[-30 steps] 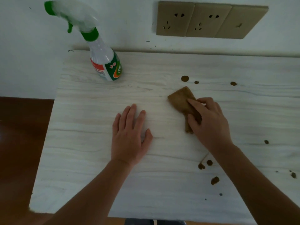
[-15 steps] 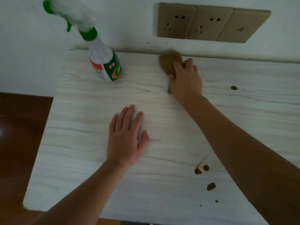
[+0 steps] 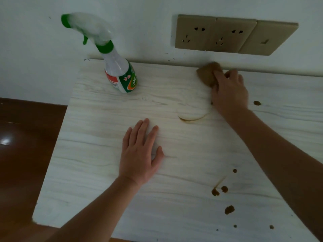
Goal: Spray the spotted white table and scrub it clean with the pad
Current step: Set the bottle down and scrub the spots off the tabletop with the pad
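The white wood-grain table point(image 3: 97, 180) carries brown spots point(image 3: 229, 209) near its front right and one spot point(image 3: 257, 103) further back. A curved brown smear point(image 3: 192, 118) lies at the middle. My right hand point(image 3: 229, 91) grips the brown pad point(image 3: 207, 74) at the table's far edge by the wall; most of the pad is hidden under the fingers. My left hand point(image 3: 140, 154) rests flat on the table, fingers straight, holding nothing. The spray bottle point(image 3: 120, 74), clear with a green and white trigger head, stands at the back left.
Beige wall sockets point(image 3: 234, 35) sit on the wall just above the pad. Dark brown floor point(image 3: 26, 145) shows past the table's left edge. The wall runs right along the table's back edge.
My right hand swept the pad from mid-table up to the back edge, then slightly right. The two spots near the middle back are gone and a curved smear is left. My left hand stayed put.
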The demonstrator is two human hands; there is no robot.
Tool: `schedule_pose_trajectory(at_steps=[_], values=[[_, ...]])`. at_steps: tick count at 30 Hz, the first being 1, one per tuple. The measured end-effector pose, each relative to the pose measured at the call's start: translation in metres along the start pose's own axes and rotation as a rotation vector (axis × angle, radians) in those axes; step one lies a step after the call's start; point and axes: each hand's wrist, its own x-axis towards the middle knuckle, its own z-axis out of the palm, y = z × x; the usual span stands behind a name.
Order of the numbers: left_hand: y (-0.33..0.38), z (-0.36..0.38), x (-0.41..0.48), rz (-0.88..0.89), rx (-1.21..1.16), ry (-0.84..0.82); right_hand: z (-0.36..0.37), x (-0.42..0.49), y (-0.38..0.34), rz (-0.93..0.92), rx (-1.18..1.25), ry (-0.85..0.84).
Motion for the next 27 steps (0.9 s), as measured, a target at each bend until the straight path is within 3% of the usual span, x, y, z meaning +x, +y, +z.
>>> schedule_pose_trajectory(at_steps=[3, 7, 10, 13, 16, 19, 21, 23, 27], values=[[0.000, 0.000, 0.001, -0.001, -0.008, 0.007, 0.011, 0.005, -0.049, -0.010, 0.004, -0.063], [-0.001, -0.001, 0.001, -0.002, -0.005, 0.017, 0.017, -0.040, -0.083, -0.369, 0.085, -0.133], [-0.001, -0.002, 0.000, -0.005, 0.004, 0.003, 0.011, -0.077, -0.053, -0.586, 0.118, -0.173], [-0.001, -0.001, 0.000, -0.003, 0.003, 0.001, -0.001, -0.078, 0.007, -0.507, 0.094, -0.090], [0.000, -0.001, 0.002, -0.002, 0.000, 0.012, -0.009, -0.048, 0.048, -0.244, 0.014, 0.004], [0.000, 0.000, 0.001, -0.003, 0.002, 0.014, -0.006, -0.019, 0.038, 0.036, -0.006, 0.023], [0.000, -0.001, 0.000, -0.003, 0.006, 0.013, -0.001, -0.018, 0.011, 0.105, -0.002, -0.015], [0.001, -0.002, 0.000, -0.006, 0.006, 0.005, 0.006, -0.037, -0.016, 0.019, 0.030, -0.046], [0.002, -0.002, 0.001, -0.012, 0.016, -0.001, 0.005, -0.114, -0.033, -0.416, 0.172, -0.104]])
